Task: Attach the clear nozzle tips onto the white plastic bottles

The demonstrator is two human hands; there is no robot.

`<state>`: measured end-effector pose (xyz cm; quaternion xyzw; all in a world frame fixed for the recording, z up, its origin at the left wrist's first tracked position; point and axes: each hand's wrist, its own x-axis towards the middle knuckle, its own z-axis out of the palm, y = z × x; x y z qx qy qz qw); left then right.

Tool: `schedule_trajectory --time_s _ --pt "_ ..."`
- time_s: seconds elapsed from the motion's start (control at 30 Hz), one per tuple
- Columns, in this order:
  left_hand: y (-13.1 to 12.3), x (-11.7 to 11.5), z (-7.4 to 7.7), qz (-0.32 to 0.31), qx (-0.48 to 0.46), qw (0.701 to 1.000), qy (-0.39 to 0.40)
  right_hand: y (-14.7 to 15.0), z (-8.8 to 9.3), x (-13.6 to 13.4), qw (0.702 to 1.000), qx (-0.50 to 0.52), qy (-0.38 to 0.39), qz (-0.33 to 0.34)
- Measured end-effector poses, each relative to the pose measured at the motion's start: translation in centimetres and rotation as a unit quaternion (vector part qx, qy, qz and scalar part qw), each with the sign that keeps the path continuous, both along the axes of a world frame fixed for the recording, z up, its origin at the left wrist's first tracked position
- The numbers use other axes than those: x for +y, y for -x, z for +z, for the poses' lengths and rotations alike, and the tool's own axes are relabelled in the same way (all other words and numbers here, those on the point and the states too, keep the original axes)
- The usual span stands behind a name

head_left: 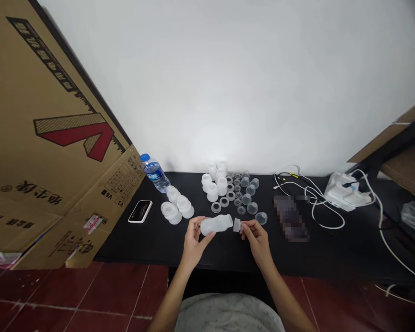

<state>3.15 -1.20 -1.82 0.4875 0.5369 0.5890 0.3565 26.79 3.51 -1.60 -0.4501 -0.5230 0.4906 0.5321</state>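
My left hand point(194, 242) is closed round a translucent white plastic bottle point(214, 224), tipped on its side with its mouth to the right. Just off that mouth, my right hand point(258, 240) pinches a small clear plastic cap-like piece point(237, 225); a narrow gap separates the two. Beyond the hands several open white bottles point(212, 191) stand upright on the black table point(228, 256). Beside them lie flat rings point(223, 202), small clear plugs point(241, 210) and clear domed caps point(252, 208). On the left, several white bottles point(185, 206) appear to have pieces fitted on top.
A water bottle point(155, 173) with a blue cap and a white device point(140, 211) are at the left, by a large cardboard box point(55, 138). Rightward lie a pixelated dark object point(290, 219), white cables point(327, 226) and a white charger-like unit point(347, 191). A white wall stands behind.
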Motion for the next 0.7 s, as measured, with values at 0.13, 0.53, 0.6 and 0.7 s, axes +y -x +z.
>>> schedule_trajectory --time_s 0.13,0.53,0.6,0.7 --pt "0.10 0.31 0.09 0.003 -0.016 1.000 -0.004 -0.16 -0.20 0.04 0.999 0.037 0.012 -0.001" --pt "0.05 0.06 0.18 0.004 -0.004 1.000 -0.001 -0.23 -0.33 -0.10 0.998 0.004 0.007 0.060" --pt "0.02 0.00 0.39 0.008 0.000 1.000 0.000 -0.22 -0.47 -0.16 0.998 0.004 0.004 0.060" --pt "0.07 0.00 0.50 0.015 -0.009 1.000 0.004 -0.23 -0.72 -0.25 0.998 0.000 0.001 0.066"
